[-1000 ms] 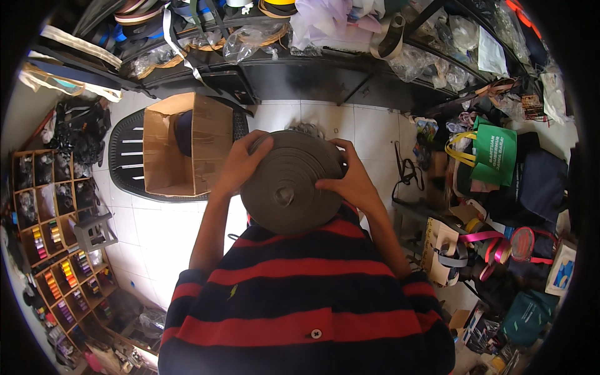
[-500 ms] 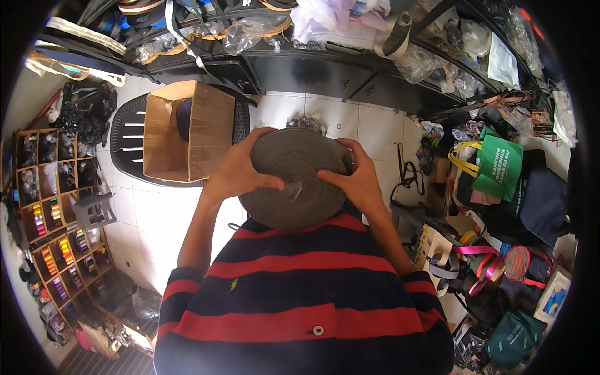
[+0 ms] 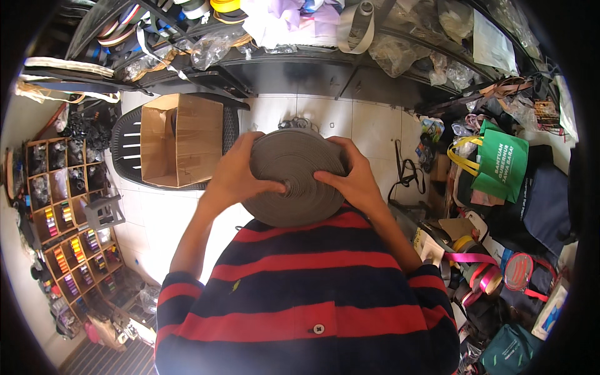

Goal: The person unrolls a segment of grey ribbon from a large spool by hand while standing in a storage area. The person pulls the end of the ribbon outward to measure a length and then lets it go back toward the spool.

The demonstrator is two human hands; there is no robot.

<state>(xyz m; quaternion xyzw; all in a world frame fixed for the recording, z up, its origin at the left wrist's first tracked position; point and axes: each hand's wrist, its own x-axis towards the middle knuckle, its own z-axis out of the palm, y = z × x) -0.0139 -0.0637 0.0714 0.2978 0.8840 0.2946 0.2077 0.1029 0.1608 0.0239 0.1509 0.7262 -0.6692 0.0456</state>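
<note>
Seen from above, a person in a red and navy striped shirt holds a large, flat coil of grey-brown strap out in front of the chest with both bare hands. The coil is wound in tight rings around a small centre, and its flat face is turned up toward the viewer.

The left hand is spread wide around the coil's left side, its thumb stretched across the face almost to the centre. The right hand grips the opposite side, thumb resting on the face just right of centre, fingers curled over the edge.

Beyond the hands, to the left, a cardboard box sits on its side on a black slatted chair, its opening facing left. Something dark seems to be inside, too shaded to make out. The floor is pale tile, and a thin black strap lies looped on it to the right.

Along the far side runs a black cabinet, with plastic bags and rolls of tape above it. On the far left, a wooden rack of small compartments holds colourful thread spools. On the right are a green bag with yellow handles, a bright pink ribbon and a teal bag.
</note>
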